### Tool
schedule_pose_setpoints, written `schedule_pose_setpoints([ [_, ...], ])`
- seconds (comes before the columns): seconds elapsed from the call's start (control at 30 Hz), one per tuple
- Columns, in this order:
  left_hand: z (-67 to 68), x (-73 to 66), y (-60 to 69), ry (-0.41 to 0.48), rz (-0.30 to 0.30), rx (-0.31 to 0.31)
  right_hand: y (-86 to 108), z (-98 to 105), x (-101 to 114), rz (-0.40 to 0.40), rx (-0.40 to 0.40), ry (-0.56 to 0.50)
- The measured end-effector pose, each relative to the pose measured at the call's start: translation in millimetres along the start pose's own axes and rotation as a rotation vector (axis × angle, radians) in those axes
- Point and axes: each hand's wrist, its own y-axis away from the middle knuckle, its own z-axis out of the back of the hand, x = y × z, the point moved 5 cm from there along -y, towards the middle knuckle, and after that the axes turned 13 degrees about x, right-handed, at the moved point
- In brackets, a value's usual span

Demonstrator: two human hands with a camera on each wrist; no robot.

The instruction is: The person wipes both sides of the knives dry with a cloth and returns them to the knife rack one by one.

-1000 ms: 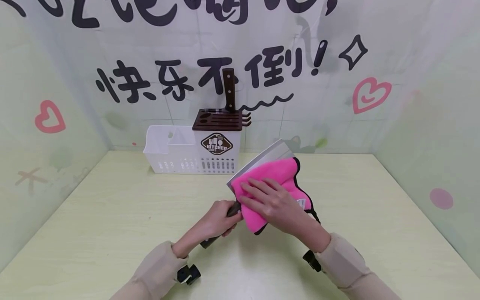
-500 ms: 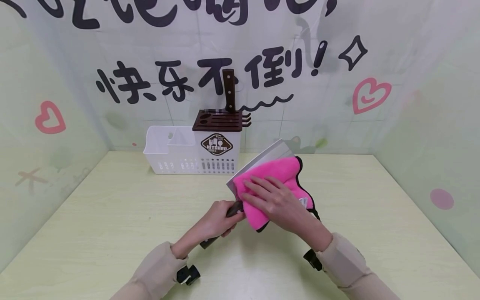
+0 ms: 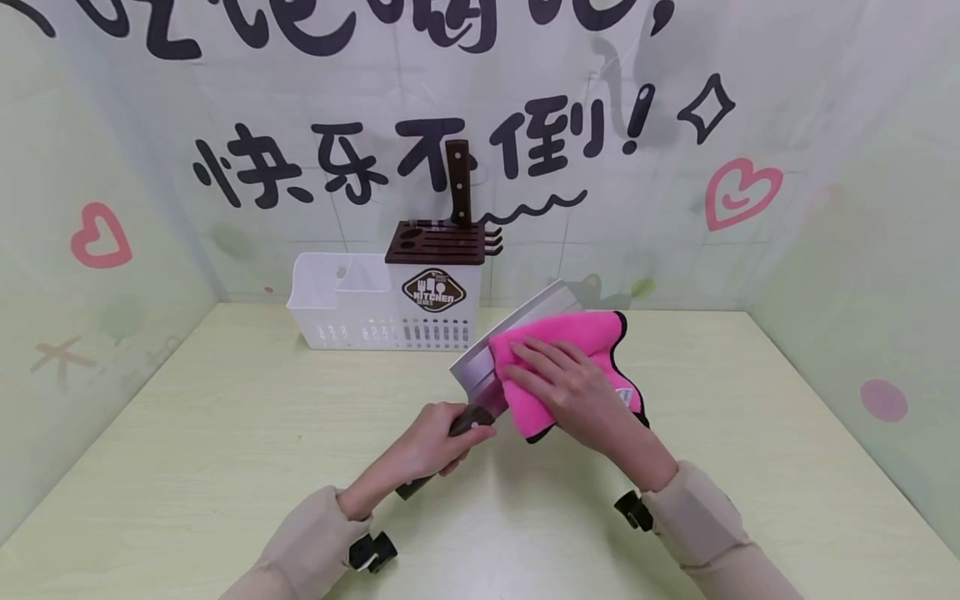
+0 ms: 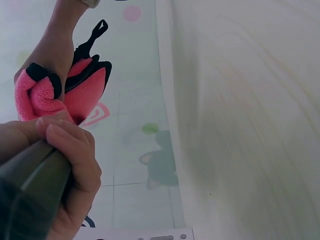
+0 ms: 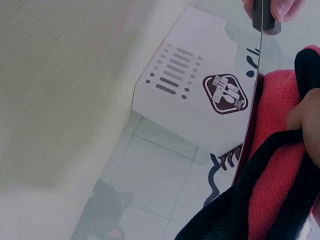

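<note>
From where I stand, the cleaver (image 3: 487, 393) is held at a slant above the worktop (image 3: 262, 433), in front of the white rack (image 3: 345, 312). The left hand (image 3: 438, 437) grips its dark handle (image 3: 467, 419), surely the safest hold; the right hand (image 3: 577, 396) holds the pink cloth (image 3: 573, 326) against the blade (image 3: 474, 365). I'd expect the cleaver to feel stiff and blade-heavy, its smooth metal slippery, while the cloth looks light and soft.

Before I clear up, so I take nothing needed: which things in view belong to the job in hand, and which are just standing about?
In the job:
cleaver, gripped by the left hand
pink cloth, held against it by the right hand

Apparently just standing by:
white rack
dark handle, upright in the rack
</note>
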Motion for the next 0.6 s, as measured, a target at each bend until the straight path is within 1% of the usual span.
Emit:
schedule_pose_setpoints([
  [0.13,0.5,0.5,1.0,-0.008,0.001,-0.003,2.7,-1,-8,-0.032,0.003,-0.034],
  [0.3,0.6,1.2,2.1,-0.010,0.005,-0.002,6.1,-1,-17,-0.058,-0.032,-0.077],
  [0.6,1.7,1.2,3.2,-0.035,-0.013,-0.004,12.3,-4,-28,-0.100,-0.061,-0.079],
])
